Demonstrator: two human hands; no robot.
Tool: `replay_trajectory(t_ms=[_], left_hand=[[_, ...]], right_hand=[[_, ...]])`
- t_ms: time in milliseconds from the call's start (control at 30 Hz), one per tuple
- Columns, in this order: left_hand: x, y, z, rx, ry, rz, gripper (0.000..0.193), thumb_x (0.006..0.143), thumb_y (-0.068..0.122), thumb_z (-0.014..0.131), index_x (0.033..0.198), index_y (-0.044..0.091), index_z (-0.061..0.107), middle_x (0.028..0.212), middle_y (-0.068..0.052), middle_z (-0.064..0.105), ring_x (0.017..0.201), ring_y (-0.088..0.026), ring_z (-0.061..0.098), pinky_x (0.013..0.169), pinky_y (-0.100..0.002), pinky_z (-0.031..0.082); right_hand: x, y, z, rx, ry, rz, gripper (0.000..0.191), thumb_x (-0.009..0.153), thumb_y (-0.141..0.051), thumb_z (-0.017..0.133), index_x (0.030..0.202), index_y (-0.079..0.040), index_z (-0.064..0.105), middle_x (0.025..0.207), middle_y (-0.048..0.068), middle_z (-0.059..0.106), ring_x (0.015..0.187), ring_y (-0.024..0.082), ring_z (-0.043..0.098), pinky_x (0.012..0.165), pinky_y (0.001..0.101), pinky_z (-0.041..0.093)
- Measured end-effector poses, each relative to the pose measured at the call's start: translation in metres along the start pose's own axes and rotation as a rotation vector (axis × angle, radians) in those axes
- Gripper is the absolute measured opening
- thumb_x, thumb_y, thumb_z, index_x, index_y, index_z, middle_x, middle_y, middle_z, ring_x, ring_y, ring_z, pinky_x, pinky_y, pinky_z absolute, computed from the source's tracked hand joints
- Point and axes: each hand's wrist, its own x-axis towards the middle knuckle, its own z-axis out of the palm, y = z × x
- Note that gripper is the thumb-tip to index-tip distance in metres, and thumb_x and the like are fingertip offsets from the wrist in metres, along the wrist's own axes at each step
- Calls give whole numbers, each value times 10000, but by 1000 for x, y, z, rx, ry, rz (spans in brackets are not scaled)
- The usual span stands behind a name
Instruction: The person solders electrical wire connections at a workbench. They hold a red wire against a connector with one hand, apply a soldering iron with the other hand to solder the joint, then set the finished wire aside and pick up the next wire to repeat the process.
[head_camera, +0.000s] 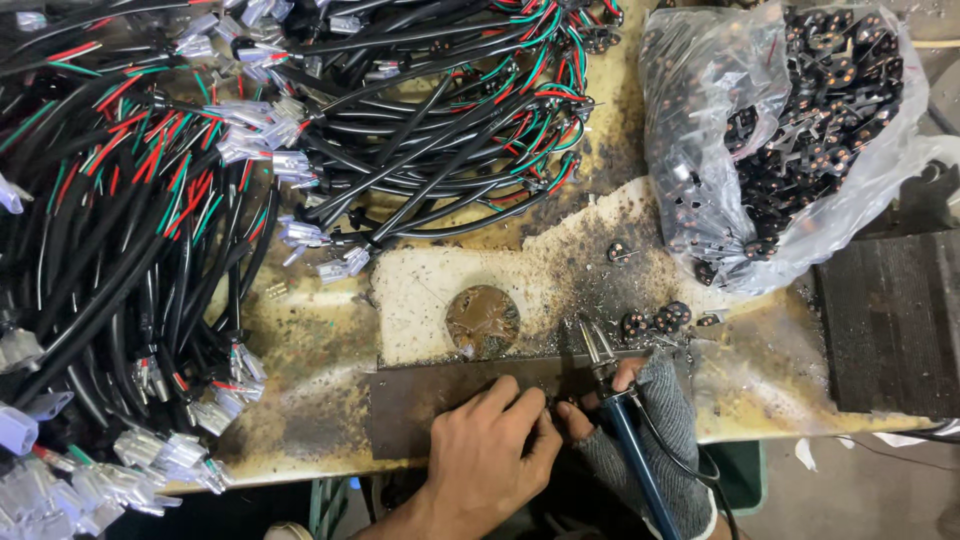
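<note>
Far left, our wire harnesses (150, 200) crowd the bench (330, 330); a loose loop could slide toward the hot tip and scorch. Our left hand (490, 450) lies near the bench edge, fingers curled together, pinching something too small to make out against the dark metal strip (450, 395). Just right, our gloved right hand (640, 430) is clamped around the blue-handled soldering iron (615, 420), tip pointing away. A slip could burn the bare left fingers beside it. Small black connectors (660, 320) lie just beyond; a bag (790, 140) of them sits far right.
</note>
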Motion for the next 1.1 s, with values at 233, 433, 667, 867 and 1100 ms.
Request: replay_trajectory(t_ms=[233, 433, 667, 867, 1100], left_hand=[[-13, 2, 10, 35, 46, -76, 147, 831, 192, 736, 793, 97, 630, 827, -105, 614, 661, -325, 682, 523, -442, 534], [0, 14, -46, 35, 88, -119, 271, 807, 275, 805, 922, 67, 675, 870, -105, 628, 710, -302, 688, 568, -387, 549], [45, 33, -125, 491, 168, 73, 156, 904, 245, 776, 1045, 182, 752, 830, -57, 651, 761, -283, 660, 629, -411, 492], [82, -13, -114, 1051, 553, -42, 354, 844, 163, 716, 1197, 147, 725, 1142, -75, 683, 1027, -286, 647, 810, -426, 495], [24, -84, -128, 1353, 367, -408, 157, 877, 277, 732, 840, 129, 698, 853, -58, 699, 809, -236, 711, 732, -364, 568]], right_hand=[[-8, 12, 7, 46, 22, -106, 514, 718, -75, 882, 1027, -99, 472, 878, 10, 528, 704, 78, 578, 610, 234, 508], [-9, 14, 10, 46, 27, -139, 504, 698, -86, 888, 1008, -107, 491, 803, 5, 525, 656, 88, 549, 581, 234, 478], [6, 15, 9, -120, -5, 10, 600, 622, -155, 952, 976, -101, 470, 699, -4, 604, 647, 130, 601, 620, 291, 511], [5, 18, 12, -106, 72, -49, 614, 606, -183, 948, 981, -108, 468, 725, 31, 574, 636, 139, 582, 601, 287, 512], [3, 7, 16, -157, 43, -2, 584, 605, -208, 958, 960, -117, 503, 559, -20, 563, 498, 117, 559, 517, 289, 487]])
